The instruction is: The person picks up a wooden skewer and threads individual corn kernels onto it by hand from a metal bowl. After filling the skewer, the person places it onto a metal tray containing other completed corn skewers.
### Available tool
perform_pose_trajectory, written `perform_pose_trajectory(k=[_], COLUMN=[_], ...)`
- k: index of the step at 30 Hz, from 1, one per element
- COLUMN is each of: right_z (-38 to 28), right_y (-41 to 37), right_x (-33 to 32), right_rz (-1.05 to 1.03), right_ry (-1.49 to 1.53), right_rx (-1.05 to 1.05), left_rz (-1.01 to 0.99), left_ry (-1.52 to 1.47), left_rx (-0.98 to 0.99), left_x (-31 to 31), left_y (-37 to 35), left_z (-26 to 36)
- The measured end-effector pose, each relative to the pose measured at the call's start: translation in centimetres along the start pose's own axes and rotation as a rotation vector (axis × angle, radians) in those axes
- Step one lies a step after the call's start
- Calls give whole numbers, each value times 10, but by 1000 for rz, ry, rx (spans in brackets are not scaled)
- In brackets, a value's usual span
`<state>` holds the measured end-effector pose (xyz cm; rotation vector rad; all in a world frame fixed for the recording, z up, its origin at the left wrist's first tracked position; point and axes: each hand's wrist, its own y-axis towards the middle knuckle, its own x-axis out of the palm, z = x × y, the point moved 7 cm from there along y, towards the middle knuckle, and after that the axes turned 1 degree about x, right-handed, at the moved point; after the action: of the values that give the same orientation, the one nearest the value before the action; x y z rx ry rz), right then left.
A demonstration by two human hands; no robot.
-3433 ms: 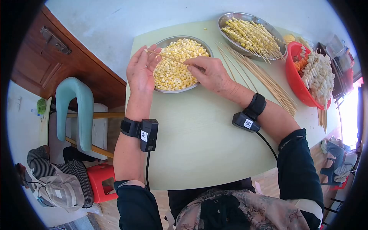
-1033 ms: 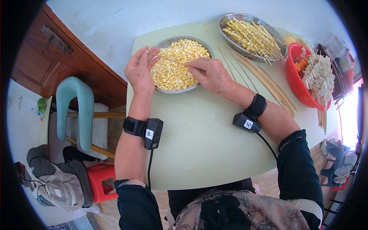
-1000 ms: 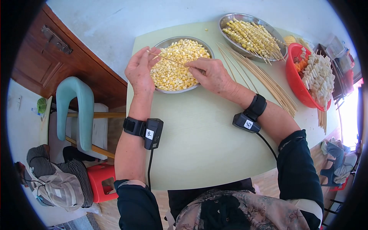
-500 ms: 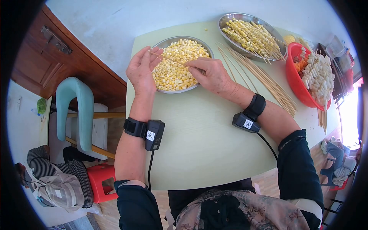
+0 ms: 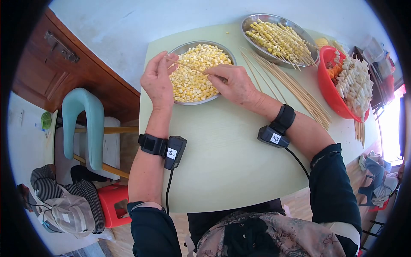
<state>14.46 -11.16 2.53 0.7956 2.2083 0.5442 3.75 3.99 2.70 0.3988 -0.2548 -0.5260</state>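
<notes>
A thin bamboo skewer (image 5: 191, 67) is held over a round metal tray (image 5: 219, 95) full of yellow corn kernels (image 5: 195, 81). My right hand (image 5: 231, 83) pinches the skewer's near end above the kernels. My left hand (image 5: 157, 80) is at the tray's left rim, with thumb and fingers closed around the skewer's far tip. Whether a kernel sits between those fingertips is hidden. Both wrists carry black strapped devices with cables.
Loose bamboo skewers (image 5: 291, 90) lie fanned across the pale green table (image 5: 222, 158). A second metal tray of finished corn skewers (image 5: 280, 38) stands at the back. A red bowl (image 5: 332, 100) with white skewered food is at the right. A teal chair (image 5: 83, 120) stands left.
My left hand has shifted slightly toward me along the tray rim with its fingers closing on the skewer tip. The right hand has stayed in place on the skewer.
</notes>
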Motion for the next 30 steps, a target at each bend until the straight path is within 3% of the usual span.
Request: perform_pose_trajectory(k=[5,16,23,30], right_z=[0,9,9,10], right_y=[-1,-1,-1,0], right_x=[-1,-6,-5,-6], right_rz=[26,60,35,62], right_ry=[10,225,185,135], right_rx=[7,258,229,181], left_rz=[-110,-370,-424,-392], left_ry=[73,440,454,202], left_rx=[32,137,149,-55], left_x=[19,57,62,45], left_y=[-10,-41,-42,-24], left_z=[0,7,10,7])
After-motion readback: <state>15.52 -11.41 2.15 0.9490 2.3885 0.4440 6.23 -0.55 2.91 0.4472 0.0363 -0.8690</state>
